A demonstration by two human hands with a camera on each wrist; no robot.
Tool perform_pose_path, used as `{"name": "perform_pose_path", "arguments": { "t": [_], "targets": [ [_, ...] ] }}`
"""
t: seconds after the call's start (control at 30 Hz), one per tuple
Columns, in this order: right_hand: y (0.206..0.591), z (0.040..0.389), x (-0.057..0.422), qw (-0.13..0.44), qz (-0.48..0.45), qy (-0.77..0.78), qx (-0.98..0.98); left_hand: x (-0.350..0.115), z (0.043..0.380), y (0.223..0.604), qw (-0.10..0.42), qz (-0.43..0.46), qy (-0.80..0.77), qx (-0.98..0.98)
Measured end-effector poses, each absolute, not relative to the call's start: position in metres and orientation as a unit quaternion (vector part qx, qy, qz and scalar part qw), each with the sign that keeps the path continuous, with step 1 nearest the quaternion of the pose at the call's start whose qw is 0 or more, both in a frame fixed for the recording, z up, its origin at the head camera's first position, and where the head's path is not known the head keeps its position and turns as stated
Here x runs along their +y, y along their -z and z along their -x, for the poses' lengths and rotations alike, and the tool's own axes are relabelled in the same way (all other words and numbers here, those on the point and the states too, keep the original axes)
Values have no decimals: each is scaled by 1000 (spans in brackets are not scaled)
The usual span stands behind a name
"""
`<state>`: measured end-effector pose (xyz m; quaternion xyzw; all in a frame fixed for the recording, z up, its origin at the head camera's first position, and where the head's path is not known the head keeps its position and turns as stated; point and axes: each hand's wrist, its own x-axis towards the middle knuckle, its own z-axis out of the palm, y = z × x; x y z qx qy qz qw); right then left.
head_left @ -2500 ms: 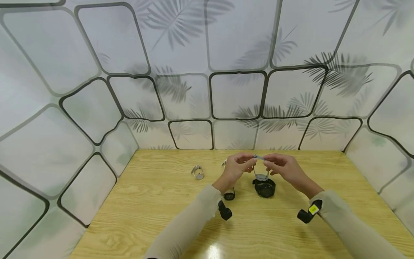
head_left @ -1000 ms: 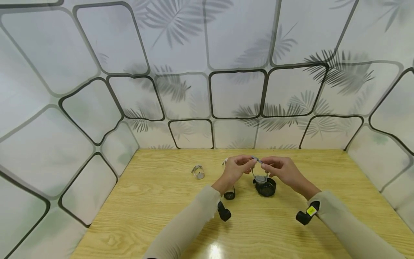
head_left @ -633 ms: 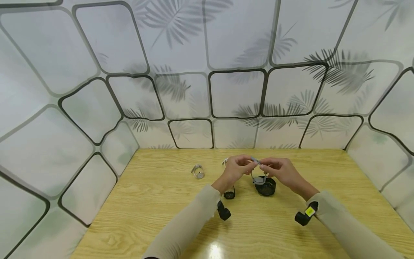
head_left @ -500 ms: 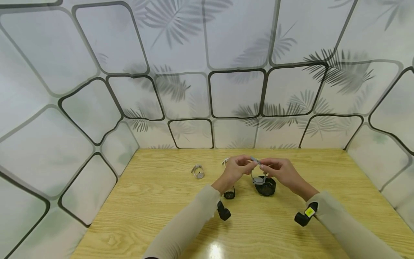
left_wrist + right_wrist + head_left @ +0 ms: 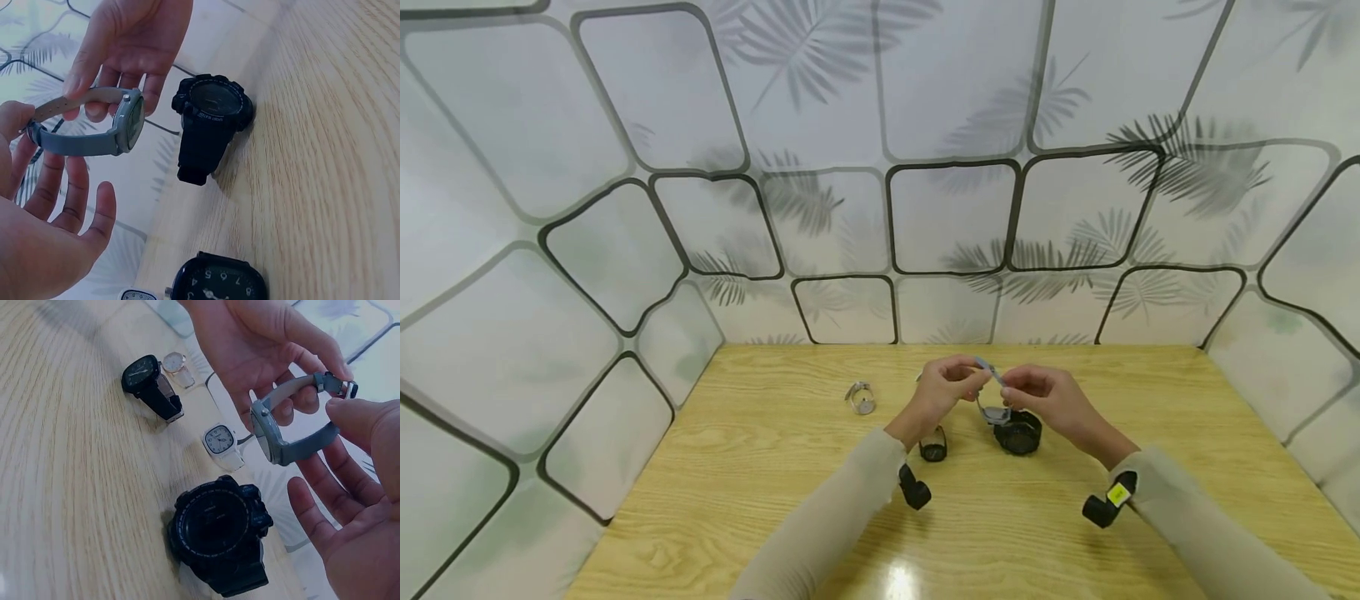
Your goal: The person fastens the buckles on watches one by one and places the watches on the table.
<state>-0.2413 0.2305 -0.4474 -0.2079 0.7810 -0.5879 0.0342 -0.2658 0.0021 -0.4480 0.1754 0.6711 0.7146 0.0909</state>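
Both hands hold a wristwatch with a grey-blue strap (image 5: pixel 81 145), raised above the table with its strap bent round in a loop. My left hand (image 5: pixel 936 387) pinches the strap near the buckle (image 5: pixel 351 389) between thumb and fingers. From the other side my right hand (image 5: pixel 1060 400) pinches the strap, thumb on top. The grey watch case (image 5: pixel 996 414) hangs below the fingers and overlaps a chunky black sports watch (image 5: pixel 1018 435) in the head view. A black square-faced watch (image 5: pixel 933 446) stands on the table below my left wrist.
A small light-coloured watch (image 5: pixel 861 400) stands farther left on the wooden table (image 5: pixel 760 467). Mostly behind my left hand is a white square watch (image 5: pixel 220 440). Patterned cloth walls (image 5: pixel 951 221) enclose the table's back and sides.
My hands first drew together at the strap; since half a second ago my left hand has shifted slightly left. The grey watch has tilted and moved a little left, uncovering more of the sports watch.
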Motion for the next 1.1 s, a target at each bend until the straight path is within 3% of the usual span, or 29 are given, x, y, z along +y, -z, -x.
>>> {"name": "perform_pose_path", "arguments": {
  "t": [0.43,0.83,1.1],
  "targets": [
    [450,241,224,19,200,572,795,0,265,452,73,-163,-721,670],
    [451,240,219,22,196,574,795,1,261,457,101,-189,-705,676],
    [451,238,216,19,172,583,794,3,260,459,88,-177,-705,681]
  ]
}}
